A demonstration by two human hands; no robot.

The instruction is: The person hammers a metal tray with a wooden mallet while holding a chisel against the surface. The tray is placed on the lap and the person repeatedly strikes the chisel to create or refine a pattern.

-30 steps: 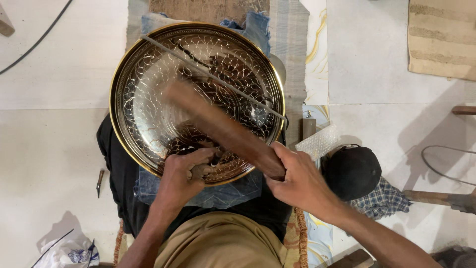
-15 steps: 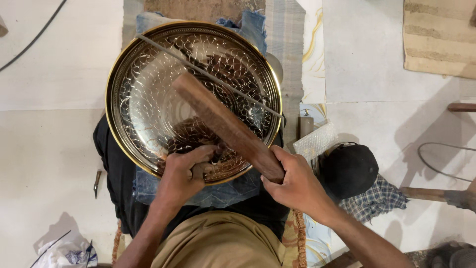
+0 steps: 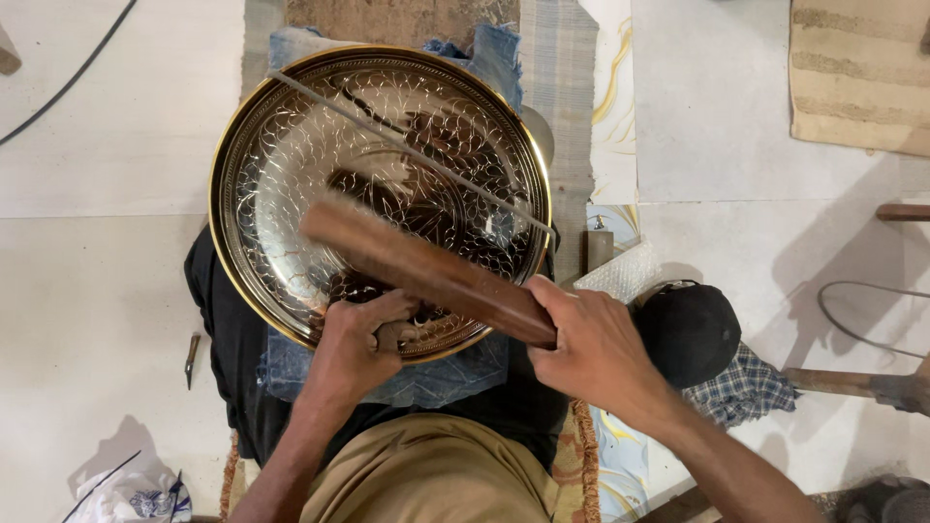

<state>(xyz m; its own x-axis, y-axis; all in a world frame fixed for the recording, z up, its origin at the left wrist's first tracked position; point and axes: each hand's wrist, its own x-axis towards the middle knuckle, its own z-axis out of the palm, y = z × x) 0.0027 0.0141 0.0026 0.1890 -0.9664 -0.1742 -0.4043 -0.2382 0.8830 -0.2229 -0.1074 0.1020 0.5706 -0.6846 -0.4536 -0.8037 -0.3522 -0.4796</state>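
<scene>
A large round engraved metal tray (image 3: 271,165) with a gold rim lies on blue cloth in front of me. My right hand (image 3: 596,344) grips the near end of a long brown wooden mallet (image 3: 417,271), which slants up-left over the tray's lower half. My left hand (image 3: 354,344) rests on the tray's near rim, closed around a small metal chisel (image 3: 389,336) set on the engraved surface. A thin metal rod (image 3: 407,150) lies diagonally across the tray.
A black cap (image 3: 693,329) sits on checked cloth to the right. A small chisel (image 3: 192,356) lies on the floor at left. A wooden handle (image 3: 852,383) lies far right, woven mats at top, a cable (image 3: 68,82) at top left.
The mallet's head has swung left and lower over the tray. My left hand stays on the chisel at the near rim.
</scene>
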